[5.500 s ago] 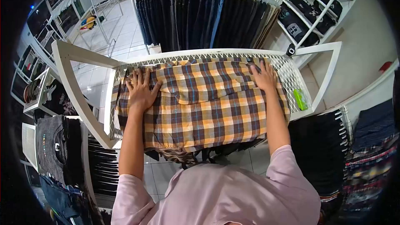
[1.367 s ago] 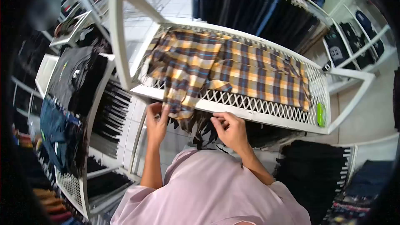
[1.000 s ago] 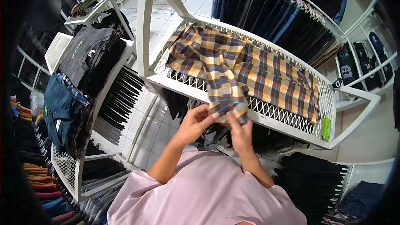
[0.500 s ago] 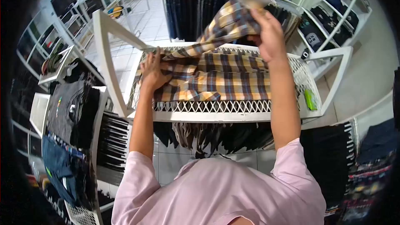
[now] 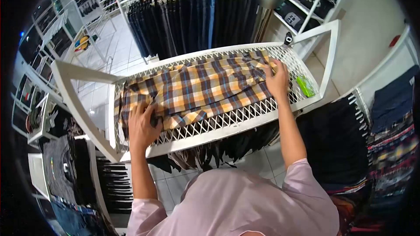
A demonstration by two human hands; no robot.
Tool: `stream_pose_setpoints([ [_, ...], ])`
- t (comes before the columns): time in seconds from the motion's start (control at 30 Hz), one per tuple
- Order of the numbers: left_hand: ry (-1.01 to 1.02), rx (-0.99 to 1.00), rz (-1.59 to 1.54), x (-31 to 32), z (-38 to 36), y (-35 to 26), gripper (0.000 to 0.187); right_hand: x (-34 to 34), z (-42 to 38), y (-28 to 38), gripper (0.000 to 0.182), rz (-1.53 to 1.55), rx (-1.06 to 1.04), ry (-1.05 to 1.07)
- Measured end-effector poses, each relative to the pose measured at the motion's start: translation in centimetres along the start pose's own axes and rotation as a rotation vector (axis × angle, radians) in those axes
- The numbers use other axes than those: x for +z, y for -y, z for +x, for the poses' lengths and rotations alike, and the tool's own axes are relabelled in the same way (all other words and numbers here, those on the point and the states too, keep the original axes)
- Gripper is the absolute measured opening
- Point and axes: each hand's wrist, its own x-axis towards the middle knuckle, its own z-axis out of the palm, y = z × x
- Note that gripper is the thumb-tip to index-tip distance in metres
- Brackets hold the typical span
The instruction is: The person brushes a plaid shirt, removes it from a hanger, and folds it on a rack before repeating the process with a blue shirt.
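A plaid shirt point(image 5: 197, 87) in yellow, brown and white with thin blue lines lies in a long folded strip across a white mesh rack top point(image 5: 227, 118). My left hand point(image 5: 142, 126) rests on the near left end of the shirt, its fingers bent and the thumb apart, so it is open. At the far right end, my right hand point(image 5: 278, 81) has its fingers closed on the shirt's edge. The cloth under both hands is partly hidden.
A bright green item point(image 5: 305, 86) lies on the mesh at the right. White uprights point(image 5: 78, 109) frame the rack's ends. Dark trousers point(image 5: 188, 22) hang behind, and black garments point(image 5: 332, 144) hang at the right. Folded clothes point(image 5: 61, 166) stand at the left.
My right hand has come down with the raised part of the shirt, which now lies flat on the rest. My left hand has moved toward the shirt's near edge. The view has turned.
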Motion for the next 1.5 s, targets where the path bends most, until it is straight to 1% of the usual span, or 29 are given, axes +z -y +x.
stream_pose_setpoints([
  [0.03,0.004,0.001,0.035,-0.5,-0.5,-0.7,0.055,-0.7,-0.4,2.2,0.033,0.087,-0.085,0.011],
  [0.07,0.007,0.004,0.068,-0.4,-1.1,-1.1,0.057,-0.1,-0.8,1.9,0.038,0.067,-0.196,0.035],
  [0.13,0.096,-0.068,0.025,0.9,-2.3,-1.1,0.066,-0.1,-2.1,2.0,0.045,-0.105,-0.257,0.232],
  [0.17,0.123,-0.097,-0.012,1.5,-2.8,-1.1,0.071,0.8,-3.0,-0.1,0.055,-0.306,-0.174,0.347],
  [0.27,0.064,-0.151,0.015,2.0,-3.8,-2.0,0.068,0.9,-3.9,-3.0,0.061,-0.476,0.041,0.238],
  [0.3,0.052,-0.196,-0.005,1.9,-3.9,-2.6,0.067,0.1,-4.0,-3.1,0.071,-0.444,0.067,0.245],
  [0.33,0.009,-0.229,-0.046,1.8,-4.0,-3.4,0.065,-0.6,-4.3,-3.0,0.072,-0.389,0.015,0.228],
  [0.4,-0.096,-0.202,-0.071,2.4,-4.3,-4.6,0.060,-0.9,-5.3,-4.4,0.071,-0.536,-0.030,0.382],
  [0.5,-0.110,-0.212,-0.228,2.4,-3.6,-8.6,0.051,-0.7,-4.9,-5.6,0.062,-0.592,-0.007,0.259],
  [0.53,-0.171,-0.118,-0.256,2.6,-2.7,-10.0,0.043,-1.1,-3.6,-4.6,0.058,-0.506,-0.026,0.238],
  [0.6,-0.096,-0.126,-0.438,3.2,-1.4,-13.6,0.038,-1.6,-0.7,-3.1,0.051,-0.337,-0.056,0.201],
  [0.63,-0.061,-0.070,-0.448,4.0,-0.7,-15.2,0.037,-0.7,1.0,-4.1,0.041,-0.304,-0.134,0.152],
  [0.7,-0.024,0.042,-0.499,5.4,1.3,-19.0,0.035,1.0,4.9,-6.4,0.031,-0.160,-0.161,0.275],
  [0.73,-0.007,0.095,-0.513,7.0,2.4,-20.9,0.035,2.2,6.8,-7.7,0.027,-0.108,-0.277,0.247],
  [0.77,0.013,0.154,-0.550,8.6,3.5,-22.8,0.034,2.7,8.5,-7.5,0.028,-0.116,-0.217,0.340],
  [0.8,0.030,0.212,-0.583,10.1,4.7,-24.7,0.034,4.5,10.0,-9.6,0.028,-0.040,-0.264,0.340],
  [0.93,-0.032,0.357,-0.521,16.1,9.0,-32.1,0.034,7.9,14.2,-12.6,0.027,-0.165,-0.312,0.500],
  [0.97,0.000,0.338,-0.479,16.6,9.7,-33.7,0.035,8.0,14.4,-12.7,0.027,-0.192,-0.320,0.552],
  [1.07,-0.035,0.323,-0.331,20.2,11.2,-36.2,0.034,7.4,16.2,-11.5,0.026,-0.210,-0.293,0.710],
  [1.1,-0.074,0.296,-0.306,21.2,11.5,-36.7,0.027,6.9,16.4,-11.2,0.027,-0.218,-0.345,0.672],
  [1.2,-0.043,0.265,-0.318,22.0,12.0,-36.7,0.017,7.0,18.2,-9.8,0.031,-0.205,-0.239,0.826],
  [1.23,-0.139,0.250,-0.417,20.7,12.3,-36.7,0.010,7.1,18.9,-9.4,0.032,-0.151,-0.263,0.810],
  [1.27,-0.191,0.164,-0.600,19.2,12.5,-36.6,0.010,7.2,20.4,-8.6,0.034,-0.172,-0.236,0.964],
  [1.33,-0.356,-0.090,-0.782,16.4,12.3,-36.0,0.011,6.9,21.8,-6.9,0.030,0.189,-0.166,1.072],
  [1.37,-0.315,-0.207,-0.875,15.0,11.9,-34.8,0.013,6.3,22.6,-5.5,0.028,0.354,-0.104,1.147],
  [1.4,-0.413,-0.279,-1.010,14.4,11.6,-33.4,0.012,4.9,23.0,-3.0,0.028,0.519,-0.037,1.225],
  [1.43,-0.485,-0.343,-1.054,13.3,10.9,-31.7,0.010,5.2,22.9,-1.2,0.026,0.669,-0.044,1.177],
  [1.47,-0.539,-0.482,-1.271,11.7,10.0,-30.6,0.007,6.9,23.9,-0.5,0.026,0.822,0.021,1.269],
  [1.5,-0.708,-0.416,-1.355,11.3,9.4,-28.4,0.005,7.2,23.8,1.5,0.025,0.936,0.041,1.270],
])
